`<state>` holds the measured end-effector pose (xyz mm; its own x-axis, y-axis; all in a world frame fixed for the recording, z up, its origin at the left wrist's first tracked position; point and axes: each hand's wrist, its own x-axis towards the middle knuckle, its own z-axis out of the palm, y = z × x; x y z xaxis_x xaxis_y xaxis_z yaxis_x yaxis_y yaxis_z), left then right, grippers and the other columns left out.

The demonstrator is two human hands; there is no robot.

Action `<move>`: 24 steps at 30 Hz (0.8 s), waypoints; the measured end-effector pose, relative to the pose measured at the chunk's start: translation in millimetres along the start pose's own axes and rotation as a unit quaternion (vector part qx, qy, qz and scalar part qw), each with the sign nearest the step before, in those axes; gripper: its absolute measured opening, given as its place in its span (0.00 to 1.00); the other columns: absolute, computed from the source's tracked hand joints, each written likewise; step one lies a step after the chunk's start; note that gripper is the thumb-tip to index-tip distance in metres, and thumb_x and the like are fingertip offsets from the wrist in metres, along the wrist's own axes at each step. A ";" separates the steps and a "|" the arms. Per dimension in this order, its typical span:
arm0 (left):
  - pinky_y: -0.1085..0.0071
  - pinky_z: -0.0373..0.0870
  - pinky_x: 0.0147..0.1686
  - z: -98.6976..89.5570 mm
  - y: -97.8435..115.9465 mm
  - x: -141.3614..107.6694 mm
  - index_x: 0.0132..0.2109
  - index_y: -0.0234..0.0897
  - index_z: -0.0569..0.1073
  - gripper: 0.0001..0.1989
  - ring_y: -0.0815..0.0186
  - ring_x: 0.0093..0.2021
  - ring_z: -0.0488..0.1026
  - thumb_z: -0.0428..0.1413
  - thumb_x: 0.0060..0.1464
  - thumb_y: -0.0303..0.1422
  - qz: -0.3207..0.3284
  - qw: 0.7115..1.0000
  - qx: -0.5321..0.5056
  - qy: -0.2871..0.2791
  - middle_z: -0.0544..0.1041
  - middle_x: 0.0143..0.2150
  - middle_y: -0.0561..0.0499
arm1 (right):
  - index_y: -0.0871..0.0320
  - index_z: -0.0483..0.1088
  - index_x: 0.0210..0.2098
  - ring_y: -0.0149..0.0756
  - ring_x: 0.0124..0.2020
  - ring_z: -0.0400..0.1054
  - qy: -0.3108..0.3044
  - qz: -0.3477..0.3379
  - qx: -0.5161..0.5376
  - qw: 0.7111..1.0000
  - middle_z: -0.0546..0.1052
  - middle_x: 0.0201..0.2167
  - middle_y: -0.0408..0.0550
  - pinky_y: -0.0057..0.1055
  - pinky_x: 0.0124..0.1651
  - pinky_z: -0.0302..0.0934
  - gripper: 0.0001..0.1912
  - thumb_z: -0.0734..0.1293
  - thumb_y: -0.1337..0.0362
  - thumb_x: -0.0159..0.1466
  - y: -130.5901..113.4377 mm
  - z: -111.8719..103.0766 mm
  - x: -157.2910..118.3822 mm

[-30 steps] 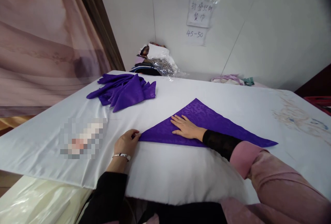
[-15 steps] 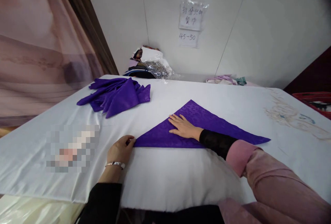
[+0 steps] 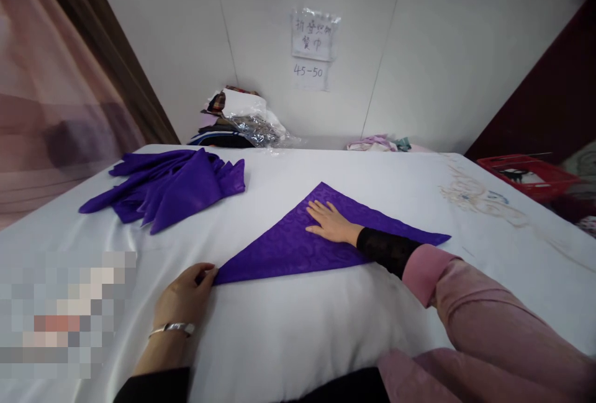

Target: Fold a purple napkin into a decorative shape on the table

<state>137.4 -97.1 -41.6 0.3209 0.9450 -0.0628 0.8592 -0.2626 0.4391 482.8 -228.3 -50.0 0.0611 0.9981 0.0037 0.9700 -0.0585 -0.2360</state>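
Note:
A purple patterned cloth napkin (image 3: 274,244), folded into a triangle, lies flat in front of me with its long edge nearest. My left hand (image 3: 186,294), with a silver bracelet at the wrist, pinches the napkin's left corner between thumb and fingers. On the upper middle of the same napkin my right hand (image 3: 333,223) rests palm down, fingers spread. Part of the long edge at the right is hidden under my forearm. A loose heap of purple napkins (image 3: 181,185) lies at the back left.
The table has a white cloth (image 3: 279,328) with embroidery at the right. Behind its far edge are a pile of folded fabrics (image 3: 233,120) under clear plastic and some pink cloth (image 3: 372,143). A red basket (image 3: 535,189) stands beyond the right edge; a curtain (image 3: 60,105) hangs left.
The view has turned to the right, so most things sit further left. My right hand has slid slightly up the napkin, towards its peak; my left still pinches the corner.

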 end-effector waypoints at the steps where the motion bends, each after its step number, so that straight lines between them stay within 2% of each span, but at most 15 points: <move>1: 0.66 0.68 0.35 0.0 -0.5 0.9 0.40 0.43 0.75 0.16 0.57 0.37 0.75 0.49 0.50 0.44 -0.002 1.000 0.003 -0.005 0.79 0.37 0.50 | 0.62 0.45 0.66 0.45 0.68 0.34 0.002 0.026 -0.007 1.000 0.44 0.67 0.56 0.48 0.65 0.28 0.42 0.46 0.39 0.63 10.2 -1.9 -4.1; 4: 0.65 0.68 0.36 -0.4 -1.6 2.9 0.41 0.43 0.74 0.17 0.56 0.38 0.75 0.48 0.51 0.46 -0.011 1.000 0.008 -0.024 0.78 0.38 0.49 | 0.62 0.44 0.66 0.46 0.68 0.34 -0.006 0.090 -0.015 0.996 0.44 0.67 0.55 0.48 0.65 0.30 0.42 0.45 0.39 0.63 39.5 -4.5 -15.0; 8: 0.64 0.68 0.36 -1.2 -2.1 3.9 0.42 0.44 0.74 0.18 0.56 0.39 0.74 0.48 0.51 0.47 -0.015 0.999 0.011 -0.030 0.78 0.39 0.49 | 0.62 0.44 0.66 0.44 0.68 0.34 -0.009 0.115 -0.014 0.993 0.44 0.68 0.53 0.46 0.65 0.31 0.42 0.44 0.39 0.63 58.8 -2.5 -22.1; 19: 0.65 0.68 0.38 -5.6 2.5 3.8 0.44 0.46 0.73 0.18 0.56 0.42 0.74 0.47 0.52 0.46 -0.048 0.997 0.038 -0.048 0.78 0.41 0.51 | 0.63 0.43 0.66 0.44 0.68 0.33 -0.005 0.145 -0.003 0.989 0.42 0.68 0.55 0.45 0.65 0.30 0.44 0.43 0.38 0.63 58.3 -5.4 -6.0; 24: 0.66 0.69 0.38 -4.2 2.0 4.3 0.41 0.47 0.74 0.17 0.57 0.40 0.74 0.48 0.51 0.47 -0.040 0.998 0.030 -0.033 0.79 0.40 0.54 | 0.64 0.44 0.66 0.44 0.68 0.34 -0.007 0.154 -0.001 0.988 0.43 0.68 0.55 0.46 0.65 0.30 0.44 0.43 0.39 0.63 57.2 -8.0 -6.4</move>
<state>138.9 -92.8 -37.2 0.2744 0.9488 -0.1562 0.9050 -0.2000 0.3754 539.8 -238.2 -55.7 0.3499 0.9333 -0.0806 0.9066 -0.3591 -0.2216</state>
